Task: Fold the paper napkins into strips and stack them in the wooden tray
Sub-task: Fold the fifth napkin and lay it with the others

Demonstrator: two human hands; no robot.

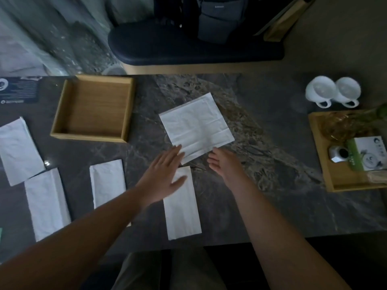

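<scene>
Now we reach toward the unfolded napkin (196, 127), a white square lying flat and slightly skewed on the dark marble tabletop (261, 143), to the right of the wooden tray (60, 114), which is bare inside. Our left hand (163, 176) is spread flat, fingers extended, its fingertips at or just over the napkin's near left corner; whether they press the paper we cannot tell. Our right hand (224, 164) is loosely open beside the near right corner, holding nothing. Four folded strips wait on the table: one (182, 208) partly under our left hand, one (107, 183) just left of it, and two more (47, 204) (17, 149) farther left.

We judge the napkin very light, soft and limp, with visible creases; it will likely slide on the smooth stone and crumple or tear if pinched hard. Taking it at the two near corners, thumb under and fingers above, then lifting that edge over and smoothing along a crease, looks like the safest handling. A flat palm can pin it while the other hand folds.
</scene>
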